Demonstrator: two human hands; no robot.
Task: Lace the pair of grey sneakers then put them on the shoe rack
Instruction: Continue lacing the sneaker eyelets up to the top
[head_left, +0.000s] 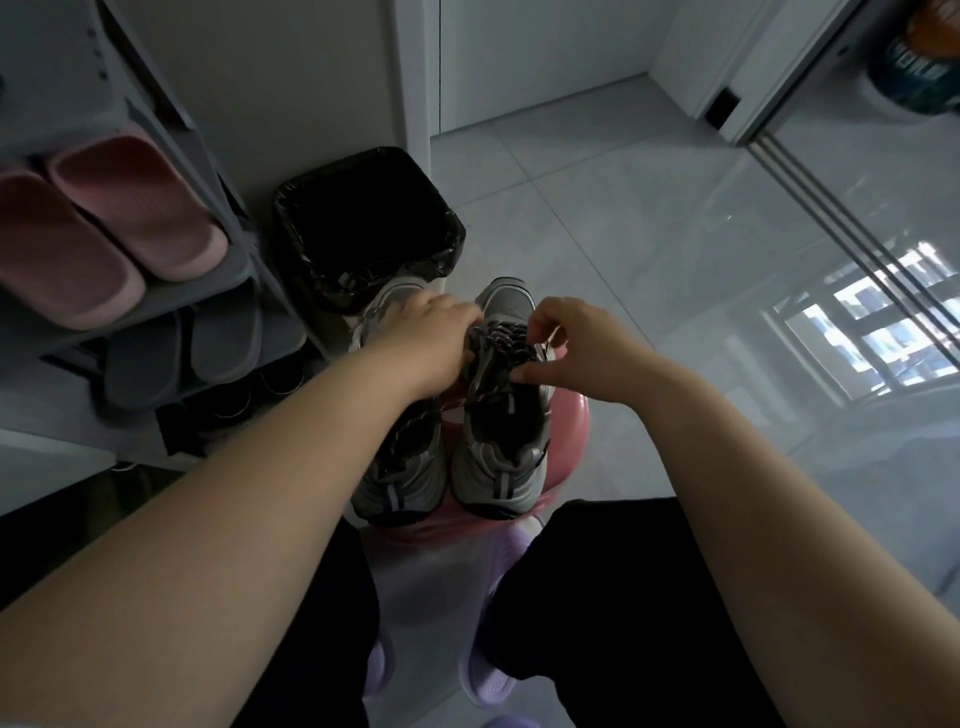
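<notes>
Both grey sneakers sit side by side on a pink stool (569, 421) btwn the person's knees, heels near, toes far, so each shoe's long axis runs straight away from the body. Work is on the right sneaker (501, 452); the left sneaker (400, 467) lies just beside it, touching or nearly so, partly under the left forearm. Left hand (431, 332) reaches across from the left w/ fingers bent down into the laces (498, 343) at the far end of the eyelet rows; fingertips are hidden, so can't tell if it grips a strand or only presses. Right hand (576, 343) comes in from the right side of the same shoe, thumb and forefinger pinching a lace strand near the tongue. Key relation: laces lie btwn the two hands, each hand on its own side of the shoe, so the next pull prob goes crosswise to the shoe's axis, then nearer toward the collar. Lacing looks part done on this shoe; how far along the left one is can't be read, too dark. Shoe rack (236, 270) stands at left, well apart from the stool, holding pink slippers (104, 228) up top and grey slippers (182, 353) below, so the left hand is nearer for the later placing. A black bin (369, 228) sits just beyond the toes.
</notes>
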